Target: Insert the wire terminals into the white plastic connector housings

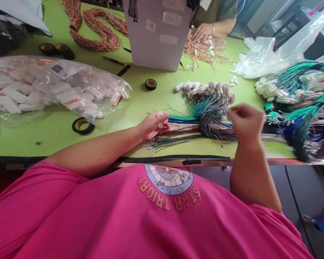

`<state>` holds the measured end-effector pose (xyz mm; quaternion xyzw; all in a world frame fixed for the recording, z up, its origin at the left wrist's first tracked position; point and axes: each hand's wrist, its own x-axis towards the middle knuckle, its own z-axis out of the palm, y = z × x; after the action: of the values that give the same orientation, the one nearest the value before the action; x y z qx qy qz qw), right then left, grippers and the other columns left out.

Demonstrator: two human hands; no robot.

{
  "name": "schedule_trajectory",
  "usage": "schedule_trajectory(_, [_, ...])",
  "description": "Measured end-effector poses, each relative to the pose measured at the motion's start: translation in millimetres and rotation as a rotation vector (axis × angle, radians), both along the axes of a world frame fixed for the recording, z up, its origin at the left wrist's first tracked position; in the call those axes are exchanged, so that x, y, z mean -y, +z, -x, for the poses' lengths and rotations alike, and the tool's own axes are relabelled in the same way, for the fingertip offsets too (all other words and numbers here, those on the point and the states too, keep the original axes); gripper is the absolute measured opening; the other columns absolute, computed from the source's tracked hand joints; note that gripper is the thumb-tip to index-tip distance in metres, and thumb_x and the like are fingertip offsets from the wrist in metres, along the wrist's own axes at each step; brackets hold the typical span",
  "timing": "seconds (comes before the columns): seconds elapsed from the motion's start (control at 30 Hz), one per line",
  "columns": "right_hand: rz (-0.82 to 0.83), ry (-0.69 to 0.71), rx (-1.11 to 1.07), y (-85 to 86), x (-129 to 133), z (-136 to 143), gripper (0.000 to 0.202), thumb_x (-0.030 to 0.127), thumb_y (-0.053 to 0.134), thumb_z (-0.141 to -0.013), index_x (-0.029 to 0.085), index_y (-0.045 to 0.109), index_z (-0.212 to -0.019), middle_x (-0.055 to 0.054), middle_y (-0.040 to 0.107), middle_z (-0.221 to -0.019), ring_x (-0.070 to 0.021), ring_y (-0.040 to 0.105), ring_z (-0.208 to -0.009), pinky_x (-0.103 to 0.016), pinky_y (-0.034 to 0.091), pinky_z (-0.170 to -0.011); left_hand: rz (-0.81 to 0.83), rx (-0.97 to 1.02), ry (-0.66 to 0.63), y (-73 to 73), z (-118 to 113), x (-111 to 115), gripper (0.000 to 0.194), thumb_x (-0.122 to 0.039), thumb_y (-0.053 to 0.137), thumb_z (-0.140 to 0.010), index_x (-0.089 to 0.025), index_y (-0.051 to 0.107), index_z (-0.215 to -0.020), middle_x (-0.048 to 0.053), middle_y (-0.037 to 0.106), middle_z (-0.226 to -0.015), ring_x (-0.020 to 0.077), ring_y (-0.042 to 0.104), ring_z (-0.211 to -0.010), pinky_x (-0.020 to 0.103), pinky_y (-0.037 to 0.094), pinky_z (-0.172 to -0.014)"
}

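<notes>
My left hand (154, 125) is closed around a small white connector (160, 120), over the left ends of a wire bundle (182, 126) laid along the table's front. My right hand (246, 120) is raised above the bundle's right part, its fingers bent together and blurred; whether they hold anything is too unclear to tell. Between the hands, dark and green wires (213, 117) bunch up, and white connectors (205, 87) lie at their far ends. Loose wire tips (152, 144) spread out just below my left hand.
Clear bags of white connectors (89, 90) cover the left. Black tape rolls (83, 126) lie nearby. A grey box (156, 46) stands at the back; behind it a person's hand (202, 31) touches orange wires (205, 50). Green wire coils (307, 93) lie at right.
</notes>
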<state>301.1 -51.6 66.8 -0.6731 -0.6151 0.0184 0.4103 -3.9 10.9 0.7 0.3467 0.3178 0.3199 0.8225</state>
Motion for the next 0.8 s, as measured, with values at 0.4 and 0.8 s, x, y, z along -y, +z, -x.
schedule_trajectory(0.4, [0.344,0.627,0.78,-55.6,27.1,55.6,0.026,0.021,0.048,-0.094,0.019,0.071,-0.08,-0.006,0.065,-0.083,-0.0184,0.05,-0.077,-0.031,0.035,-0.07,-0.231,-0.25,0.078,31.8,24.7,-11.6,0.037,-0.008,0.068,-0.068,-0.017,0.053,-0.1,0.003,0.065,-0.085,0.0147,0.066,-0.074,0.026,0.052,-0.062])
schedule_trajectory(0.8, [0.63,0.937,0.494,-26.6,19.3,80.0,0.026,0.017,0.051,-0.077,0.018,0.07,-0.094,-0.004,0.07,-0.075,-0.0149,0.056,-0.065,-0.028,0.034,-0.065,-0.111,-0.32,-0.012,38.3,33.4,1.4,0.04,-0.008,0.077,-0.068,-0.015,0.062,-0.104,0.008,0.071,-0.095,0.0171,0.069,-0.079,0.03,0.055,-0.069])
